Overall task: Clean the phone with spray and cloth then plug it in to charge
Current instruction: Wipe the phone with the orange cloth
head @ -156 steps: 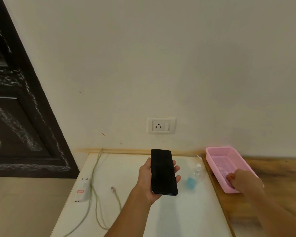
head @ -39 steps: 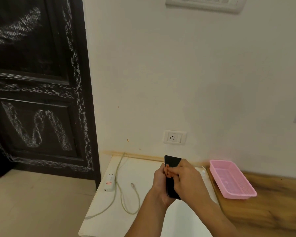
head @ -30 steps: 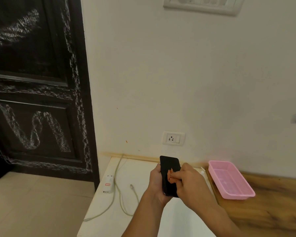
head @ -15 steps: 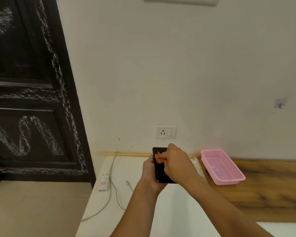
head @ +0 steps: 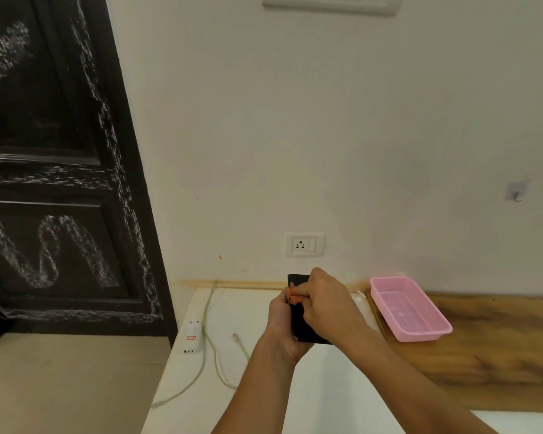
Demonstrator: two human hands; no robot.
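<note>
Standing nearly upright above the white tabletop (head: 326, 386), the slim black glass-faced phone (head: 299, 324) runs its long axis away from the person toward the wall, top edge just clear of the knuckles and bottom edge showing below them. The left hand (head: 281, 321) is wrapped round its left side and back, gripping it from beneath; the right hand (head: 325, 303) lies across the screen, fingers pinched shut on a small orange cloth (head: 292, 298) pressed to the upper left of the glass. Both hands are therefore on the phone, with the right in front of it and the left behind. For the charging step, the thing to reach lies to the left and lower: the pale green cable (head: 212, 349) loops over the tabletop, its small metal-tipped plug end (head: 236, 337) free and nearer the left hand, while the white charger block (head: 192, 336) rests near the tabletop's left edge. The white wall socket (head: 304, 244) sits straight above the phone. To the right, a pink plastic basket (head: 436, 332) stands on the wooden surface (head: 499, 355). Most of the screen is covered by the right hand, so how much has been wiped cannot be judged; the cloth is mostly buried in the fingers. Only a white tip (head: 359, 297), possibly the spray bottle, peeks out beside the right wrist.
</note>
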